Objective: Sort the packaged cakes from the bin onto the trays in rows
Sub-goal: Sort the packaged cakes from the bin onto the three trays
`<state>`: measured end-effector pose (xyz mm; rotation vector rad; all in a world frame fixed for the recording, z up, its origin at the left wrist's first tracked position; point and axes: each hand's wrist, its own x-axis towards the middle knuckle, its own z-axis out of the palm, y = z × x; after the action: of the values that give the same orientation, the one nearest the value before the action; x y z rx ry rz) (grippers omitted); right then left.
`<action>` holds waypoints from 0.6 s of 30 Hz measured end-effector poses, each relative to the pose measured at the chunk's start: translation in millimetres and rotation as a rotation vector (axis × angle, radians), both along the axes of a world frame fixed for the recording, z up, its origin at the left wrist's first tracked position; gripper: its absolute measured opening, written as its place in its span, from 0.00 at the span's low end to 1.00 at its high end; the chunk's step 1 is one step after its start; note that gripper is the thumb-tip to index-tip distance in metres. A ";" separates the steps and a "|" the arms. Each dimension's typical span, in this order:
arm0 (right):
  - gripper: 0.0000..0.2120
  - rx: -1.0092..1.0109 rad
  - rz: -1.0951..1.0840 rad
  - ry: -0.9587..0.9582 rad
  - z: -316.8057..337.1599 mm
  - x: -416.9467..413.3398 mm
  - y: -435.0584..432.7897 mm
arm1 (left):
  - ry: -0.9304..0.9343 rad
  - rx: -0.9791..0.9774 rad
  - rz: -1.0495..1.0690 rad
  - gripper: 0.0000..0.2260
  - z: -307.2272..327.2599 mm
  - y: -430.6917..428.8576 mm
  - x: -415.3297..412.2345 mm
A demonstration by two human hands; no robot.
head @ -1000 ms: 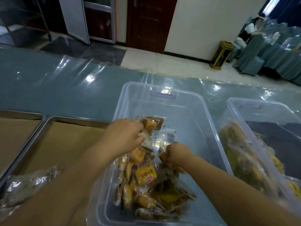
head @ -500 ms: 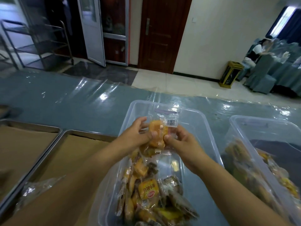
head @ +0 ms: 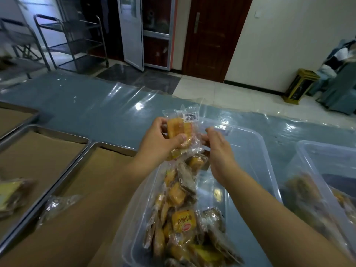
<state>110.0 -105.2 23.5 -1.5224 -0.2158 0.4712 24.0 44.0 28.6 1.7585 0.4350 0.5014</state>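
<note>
Both hands are up over the far end of the clear bin (head: 256, 136): the left hand (head: 159, 144) grips a packaged cake (head: 178, 130), thumb laid across its front and fingers behind, while the right hand (head: 219, 151) sits just beside it with relaxed, uncurled fingers, its fingertips at the wrapper's right edge and holding nothing that I can see. The cake is in the air, clear of the pile of packets (head: 181, 218) left in the bin. To do this step well, I would carry it left in the one hand to the nearest tray (head: 107, 147), keep the grip on the cake body and not on the slippery film, and set it flat and squared up beside the packet (head: 57, 205) already lying there, so that a row can form; the free right hand could meanwhile go back to the bin for another. Crinkled wrappers slide easily on the brown liner, so a gentle placement seems wiser than a toss. Compared with half a second ago, when both hands pinched this cake from either side, the right hand has let go and opened, and the cake sits higher, over the bin's far rim. A second ago both hands were down among the pile.
</note>
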 end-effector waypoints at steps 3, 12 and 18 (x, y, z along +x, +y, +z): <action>0.07 -0.319 -0.089 -0.013 -39.2 8.4 6.8 | 0.004 0.039 0.097 0.20 -6.5 4.7 5.6; 0.32 -0.866 0.389 -0.143 -107.4 -4.1 19.2 | 0.011 0.095 0.094 0.21 -20.3 5.5 13.6; 0.21 -1.113 0.540 -0.483 -87.4 25.8 2.6 | 0.003 0.123 0.070 0.19 -24.0 8.5 12.7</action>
<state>135.8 -102.6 -63.9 -2.6835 -0.8575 0.6932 36.7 52.4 4.6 1.8671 0.4775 0.5864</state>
